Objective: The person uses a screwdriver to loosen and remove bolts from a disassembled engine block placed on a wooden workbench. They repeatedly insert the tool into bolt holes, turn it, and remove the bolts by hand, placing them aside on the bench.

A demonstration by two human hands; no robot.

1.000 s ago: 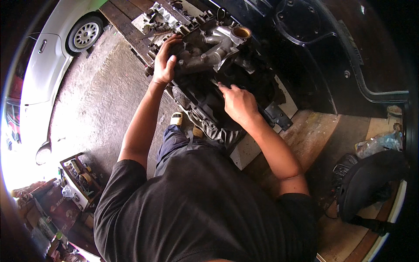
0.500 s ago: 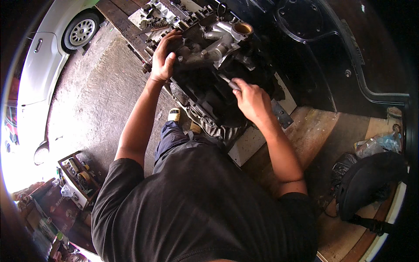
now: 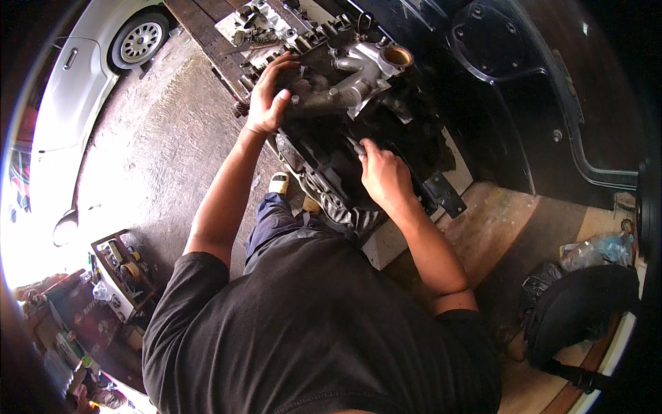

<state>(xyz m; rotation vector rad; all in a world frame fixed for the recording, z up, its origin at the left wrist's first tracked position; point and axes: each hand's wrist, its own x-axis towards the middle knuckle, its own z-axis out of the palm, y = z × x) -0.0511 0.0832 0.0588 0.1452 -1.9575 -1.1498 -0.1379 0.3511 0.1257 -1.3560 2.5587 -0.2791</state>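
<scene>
A dark, greasy engine block [image 3: 386, 148] lies in front of me, with a grey cast-metal manifold [image 3: 345, 90] on its far part. The manifold's round mouth is brownish inside. My left hand [image 3: 271, 96] rests against the manifold's left end, fingers stretched forward and thumb held apart. In my right hand [image 3: 386, 176] is a hand tool [image 3: 358, 146] with a slim shaft and a grey handle; my fingers are wrapped round it. Its tip points into the dark recess below the manifold, where the contact point is hidden in shadow.
Metal engine parts [image 3: 265, 24] lie on the wooden bench at the far left. A black panel [image 3: 510, 90] rises on the right. A black cap-like item [image 3: 579, 310] and a plastic bag [image 3: 596, 248] sit at the right. A toolbox [image 3: 124, 272] and a pale car [image 3: 76, 90] are on the left.
My right hand has moved left and toward me across the engine, carrying the tool, which now points more steeply forward. My left hand stays at the manifold. The whole view has shifted slightly.
</scene>
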